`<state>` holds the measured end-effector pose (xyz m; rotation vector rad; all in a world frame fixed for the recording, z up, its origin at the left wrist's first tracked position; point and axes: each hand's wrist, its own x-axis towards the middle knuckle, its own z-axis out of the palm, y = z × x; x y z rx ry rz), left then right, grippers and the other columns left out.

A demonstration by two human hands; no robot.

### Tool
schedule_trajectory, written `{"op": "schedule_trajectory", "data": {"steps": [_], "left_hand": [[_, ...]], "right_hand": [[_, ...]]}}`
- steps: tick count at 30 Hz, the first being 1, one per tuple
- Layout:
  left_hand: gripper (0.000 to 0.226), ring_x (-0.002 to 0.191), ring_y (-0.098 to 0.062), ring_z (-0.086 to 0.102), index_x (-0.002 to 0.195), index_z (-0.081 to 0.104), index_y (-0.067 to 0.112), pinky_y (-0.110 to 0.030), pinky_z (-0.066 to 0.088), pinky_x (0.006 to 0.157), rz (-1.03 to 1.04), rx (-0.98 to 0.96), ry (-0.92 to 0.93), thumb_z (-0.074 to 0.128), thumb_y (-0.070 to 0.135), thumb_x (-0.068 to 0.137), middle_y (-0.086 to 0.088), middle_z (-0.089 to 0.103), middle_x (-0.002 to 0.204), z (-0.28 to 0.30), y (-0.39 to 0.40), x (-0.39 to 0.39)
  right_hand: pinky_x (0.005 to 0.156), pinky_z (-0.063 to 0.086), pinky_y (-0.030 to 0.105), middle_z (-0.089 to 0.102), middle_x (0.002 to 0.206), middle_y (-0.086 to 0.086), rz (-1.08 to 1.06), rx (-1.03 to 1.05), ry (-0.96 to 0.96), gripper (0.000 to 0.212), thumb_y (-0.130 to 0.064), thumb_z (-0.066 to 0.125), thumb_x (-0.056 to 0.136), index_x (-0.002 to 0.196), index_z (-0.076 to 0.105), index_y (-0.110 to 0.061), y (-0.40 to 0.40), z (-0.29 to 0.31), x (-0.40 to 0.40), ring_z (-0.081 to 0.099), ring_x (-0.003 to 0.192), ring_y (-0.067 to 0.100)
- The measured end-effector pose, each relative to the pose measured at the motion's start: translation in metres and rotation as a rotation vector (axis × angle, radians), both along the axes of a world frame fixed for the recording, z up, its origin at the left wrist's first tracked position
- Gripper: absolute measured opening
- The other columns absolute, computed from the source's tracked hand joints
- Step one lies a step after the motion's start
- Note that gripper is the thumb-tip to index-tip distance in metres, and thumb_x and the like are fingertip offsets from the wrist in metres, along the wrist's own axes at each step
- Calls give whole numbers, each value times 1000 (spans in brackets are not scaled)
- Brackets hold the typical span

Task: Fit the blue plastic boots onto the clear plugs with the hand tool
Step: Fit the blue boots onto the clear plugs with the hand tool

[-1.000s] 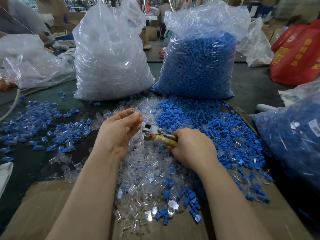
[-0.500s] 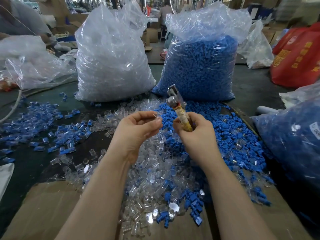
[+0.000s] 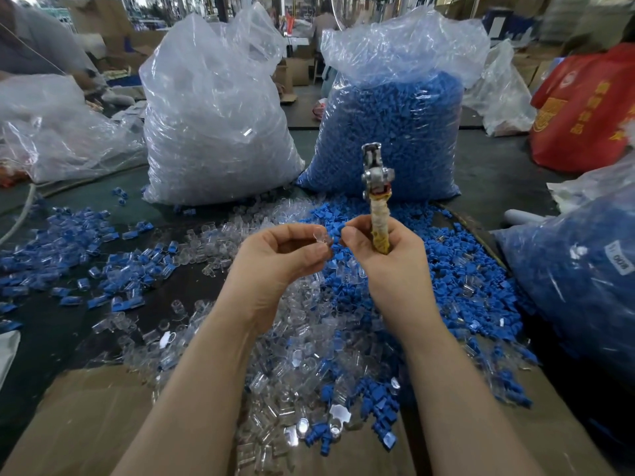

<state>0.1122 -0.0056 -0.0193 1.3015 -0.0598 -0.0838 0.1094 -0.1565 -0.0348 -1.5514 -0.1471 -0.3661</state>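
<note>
cardboard (image 3: 86, 424): flat sheet nearest the camera, under the near edge of the mixed pile.
mixed pile (image 3: 309, 355): loose clear plugs with blue boots scattered through, spread between and beneath both forearms. Landmark for everything below.
left hand (image 3: 275, 259): raised over the pile centre, fingers curled, thumb and fingertips pinching one clear plug (image 3: 322, 238).
right hand (image 3: 385, 255): just right of the left hand, fist wrapped round the hand tool (image 3: 376, 197), which stands upright. Thumb tip is touching or nearly touching the held plug; can't tell which.
tool detail: handle wound in yellowish tape, metal head at top, above the fist. Head looks empty, not certain.
blue boots (image 3: 429, 255): dense loose heap on the right half of the pile, running behind the right hand.
assembled-looking pieces (image 3: 68, 255): clear-and-blue parts scattered left of the pile on the dark table (image 3: 41, 355).
blue bag, right (image 3: 577, 286): plastic sack of blue parts at the right edge of the pile, white label on it.
clear bag (image 3: 216, 125): big sack of clear plugs, behind the pile on its left.
blue bag, rear (image 3: 388, 132): big sack of boots, behind the pile on its right, beside the clear bag.
red bag (image 3: 591, 108): far right, behind the pile.
empty-looking plastic bag (image 3: 55, 132): far left, behind the scattered pieces.
</note>
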Motion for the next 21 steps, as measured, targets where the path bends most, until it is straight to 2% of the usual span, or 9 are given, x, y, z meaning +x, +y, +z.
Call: {"op": "schedule_trajectory", "data": {"steps": [3,6,9,11,14,18,21], "left_hand": [[26,76,-13,73,91,71,8,-19,56,67,10,28,-17,75,8,65,-6,76,81,1,-1,-1],[18,76,-14,73,92,72,7,-19,56,67,39,50,-23,72,-2,76,-7,76,82,1,-2,0],[18,78,-14,73,92,73,9,-21,57,70,51,84,-41,69,-4,80,-7,76,84,1,-2,1],[18,79,-14,72,93,73,9,-21,57,72,62,114,-57,69,-4,81,-7,76,85,1,-2,1],[19,81,-14,72,95,74,8,-21,57,75,73,130,-66,70,-4,81,-9,76,88,1,-2,1],[26,85,-16,71,97,75,8,-23,57,80,49,108,-64,76,4,72,-9,76,91,2,-1,0],[24,83,-13,70,95,75,10,-21,56,78,71,127,-80,77,5,72,-7,76,88,3,-1,0]], "right_hand": [[66,51,13,67,76,-4,-11,-63,-22,16,-19,69,92,79,65,-27,1,-1,0,60,71,4],[63,50,15,66,79,-2,-34,-123,-59,16,-18,70,91,79,64,-27,3,-1,0,59,68,9],[61,48,30,62,77,6,-47,-157,-83,11,-19,70,91,82,64,-16,4,-2,0,56,71,26],[62,47,36,60,74,7,-59,-176,-87,15,-21,70,91,84,63,-9,5,-4,0,54,71,28],[60,46,34,60,70,2,-74,-199,-81,16,-22,71,90,85,63,-9,6,-5,1,52,65,23],[50,39,19,56,61,-10,-77,-213,-62,13,-23,70,90,83,63,-15,6,-7,2,44,53,3],[50,42,23,59,64,-7,-60,-233,-52,8,-22,69,91,85,65,-18,7,-7,1,46,54,3]]}}
